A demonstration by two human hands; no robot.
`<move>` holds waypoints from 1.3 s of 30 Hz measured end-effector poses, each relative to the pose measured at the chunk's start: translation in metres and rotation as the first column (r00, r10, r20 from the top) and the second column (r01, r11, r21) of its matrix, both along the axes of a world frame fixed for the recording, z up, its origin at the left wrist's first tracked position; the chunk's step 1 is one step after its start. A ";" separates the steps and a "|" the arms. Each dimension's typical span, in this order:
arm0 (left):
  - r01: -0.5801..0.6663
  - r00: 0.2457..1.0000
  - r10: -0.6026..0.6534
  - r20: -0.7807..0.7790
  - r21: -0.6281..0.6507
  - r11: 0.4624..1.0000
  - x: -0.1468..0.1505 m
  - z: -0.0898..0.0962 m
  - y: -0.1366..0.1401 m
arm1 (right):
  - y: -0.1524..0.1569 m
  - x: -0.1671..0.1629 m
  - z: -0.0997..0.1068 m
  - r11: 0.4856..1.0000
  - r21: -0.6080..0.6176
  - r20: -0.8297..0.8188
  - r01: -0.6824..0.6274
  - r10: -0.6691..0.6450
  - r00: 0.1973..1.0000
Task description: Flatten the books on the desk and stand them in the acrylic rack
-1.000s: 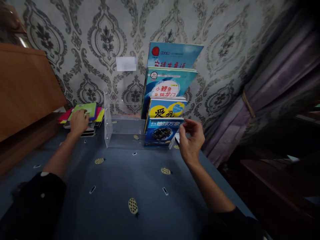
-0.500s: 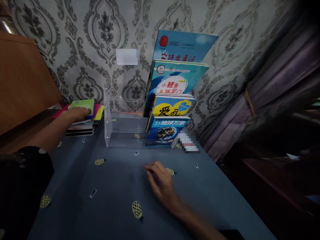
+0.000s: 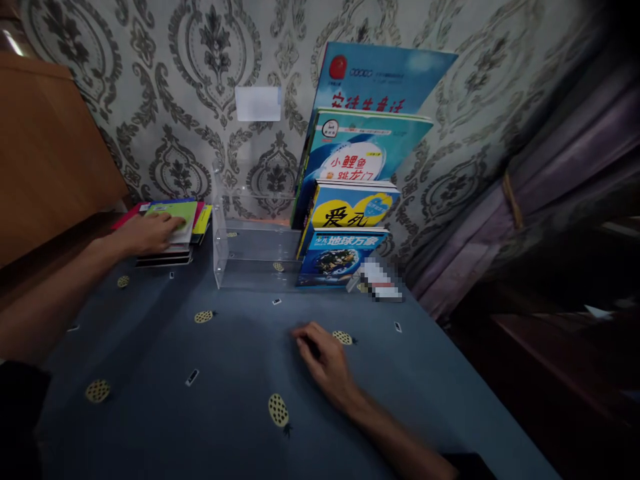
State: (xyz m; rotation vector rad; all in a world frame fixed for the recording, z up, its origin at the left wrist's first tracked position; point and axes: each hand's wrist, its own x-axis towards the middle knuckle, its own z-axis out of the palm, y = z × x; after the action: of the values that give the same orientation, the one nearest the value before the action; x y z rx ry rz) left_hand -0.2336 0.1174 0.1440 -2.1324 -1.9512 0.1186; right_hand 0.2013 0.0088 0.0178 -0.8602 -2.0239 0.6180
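At the left, my left hand (image 3: 153,233) is on the green book (image 3: 181,217) at the top of a stack of books (image 3: 165,258). Its fingers lie over the cover and the thumb is hidden. My right hand (image 3: 325,357) rests on the blue tablecloth (image 3: 235,413) with loosely curled fingers, and nothing shows in it. Between and beyond the hands stands a clear tiered rack (image 3: 219,247). Its right side carries blue, teal and yellow-and-blue books (image 3: 357,210) upright in stepped rows, with a globe-cover book (image 3: 337,257) in front. On the rack's left, the tiers hold no books.
A white card (image 3: 259,104) is on the patterned wall behind the rack. Right of the rack lies a pixelated white item (image 3: 381,280). A wooden panel (image 3: 55,140) rises at the left, and a tied curtain (image 3: 480,220) hangs past the table's right edge.
The green book has slid toward me on the stack under my left hand, baring a blue cover behind it. My right hand stays nearly in place. The view has shifted slightly.
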 end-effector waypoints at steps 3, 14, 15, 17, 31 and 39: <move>-0.032 0.996 0.022 -0.087 -0.110 0.993 0.006 -0.011 -0.016 | 0.000 -0.001 -0.001 1.000 -0.019 0.009 0.001 0.000 1.000; -0.107 0.992 0.108 -0.072 0.020 0.994 0.008 -0.035 -0.037 | 0.001 -0.001 -0.002 0.999 -0.046 0.059 -0.005 0.007 0.998; -0.100 0.992 0.101 -0.072 0.021 0.995 0.009 -0.036 -0.043 | 0.001 -0.001 -0.002 0.999 -0.047 0.058 -0.006 0.009 0.998; -0.087 0.994 0.089 -0.069 0.036 0.996 0.014 -0.041 -0.059 | 0.000 -0.001 -0.002 0.999 -0.050 0.059 -0.014 0.017 0.998; 0.050 0.936 0.065 0.347 -0.311 0.949 0.015 -0.092 -0.172 | -0.001 -0.002 -0.001 0.999 -0.036 0.074 -0.026 0.029 0.997; -0.118 0.935 0.152 0.320 -0.122 0.986 0.016 -0.114 -0.109 | 0.001 -0.002 -0.004 1.000 -0.028 0.079 -0.003 0.005 0.997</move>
State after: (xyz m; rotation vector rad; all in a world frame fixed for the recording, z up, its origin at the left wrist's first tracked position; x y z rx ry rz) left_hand -0.2179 0.0087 0.0304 -2.1945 -2.3246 -0.1260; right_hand 0.1997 0.0094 0.0134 -0.9098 -2.0926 0.6245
